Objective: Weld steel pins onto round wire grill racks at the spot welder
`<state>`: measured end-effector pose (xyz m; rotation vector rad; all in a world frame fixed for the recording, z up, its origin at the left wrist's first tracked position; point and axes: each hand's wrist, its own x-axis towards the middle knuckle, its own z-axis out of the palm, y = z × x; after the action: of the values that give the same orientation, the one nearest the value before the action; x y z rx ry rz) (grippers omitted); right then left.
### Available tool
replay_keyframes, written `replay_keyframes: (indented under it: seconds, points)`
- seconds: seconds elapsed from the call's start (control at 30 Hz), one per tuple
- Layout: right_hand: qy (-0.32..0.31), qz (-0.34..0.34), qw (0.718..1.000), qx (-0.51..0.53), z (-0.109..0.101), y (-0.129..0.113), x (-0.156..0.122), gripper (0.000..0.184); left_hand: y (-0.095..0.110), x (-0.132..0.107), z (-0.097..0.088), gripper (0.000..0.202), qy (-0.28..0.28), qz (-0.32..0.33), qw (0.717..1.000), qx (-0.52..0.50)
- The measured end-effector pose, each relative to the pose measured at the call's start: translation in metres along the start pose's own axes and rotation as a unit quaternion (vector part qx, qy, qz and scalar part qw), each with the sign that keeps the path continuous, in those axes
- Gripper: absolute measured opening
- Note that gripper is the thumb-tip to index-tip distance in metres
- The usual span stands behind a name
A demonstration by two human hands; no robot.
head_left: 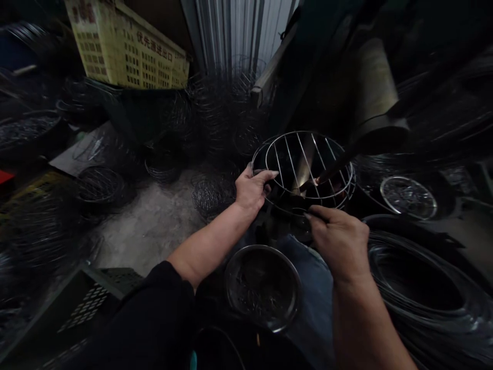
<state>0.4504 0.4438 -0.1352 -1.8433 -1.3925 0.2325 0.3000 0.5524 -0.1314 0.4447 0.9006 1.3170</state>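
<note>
1. I see my left hand (252, 189) gripping the left rim of a round wire basket (304, 169), fingers curled over the top ring.
2. My right hand (339, 241) is at the basket's near rim, fingers pinched together on the wire there.
3. The basket sits right of centre, tilted towards me, its parallel bars facing up; a dark machine arm (346, 159) reaches in from the right, and a small orange glow shows where the arm's tip meets the bars.
4. Below my hands, close to me, lies a shiny metal bowl (264, 288).
5. More wire baskets (210, 192) are piled on the concrete floor (150, 226) to the left and far behind.
6. Dark wire coils (423, 288) lie on the right.
</note>
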Motion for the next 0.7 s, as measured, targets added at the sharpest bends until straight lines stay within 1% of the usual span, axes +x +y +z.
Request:
replay_keyframes:
  seconds: [0.07,0.17,0.2,0.27,0.37,0.47,0.53,0.6,0.7]
  points:
    - [-0.019,0.018,1.000,-0.006,-0.006,0.009,-0.004,0.027,-0.001,0.000,-0.001,0.040,-0.006,0.007,1.000,-0.003]
    - [-0.046,0.064,0.997,0.003,-0.017,0.025,-0.016,0.027,0.001,0.000,-0.001,0.041,-0.011,0.004,1.000,-0.008]
    - [-0.047,0.078,0.996,0.012,-0.020,0.027,-0.018,0.026,0.001,-0.001,-0.001,0.041,-0.010,0.002,1.000,-0.009]
    - [-0.036,0.096,0.994,0.038,-0.020,0.025,-0.019,0.026,0.001,-0.002,0.000,0.041,-0.008,0.002,1.000,-0.014]
    - [-0.016,0.078,0.995,0.065,-0.009,0.008,-0.009,0.029,-0.001,-0.006,0.002,0.043,-0.004,0.008,1.000,-0.019]
    - [0.015,0.045,0.997,0.061,0.007,-0.006,0.001,0.029,-0.003,-0.008,0.002,0.046,0.001,0.018,1.000,-0.012]
    - [0.046,0.049,0.995,0.067,0.016,-0.007,0.002,0.029,-0.002,-0.009,0.002,0.049,0.005,0.022,1.000,-0.005]
    - [0.072,0.068,0.991,0.093,0.024,-0.003,-0.001,0.030,-0.002,-0.008,0.002,0.054,0.007,0.018,1.000,-0.001]
    - [0.096,0.089,0.982,0.132,0.033,0.003,-0.006,0.032,-0.003,-0.006,0.003,0.060,0.007,0.014,1.000,-0.004]
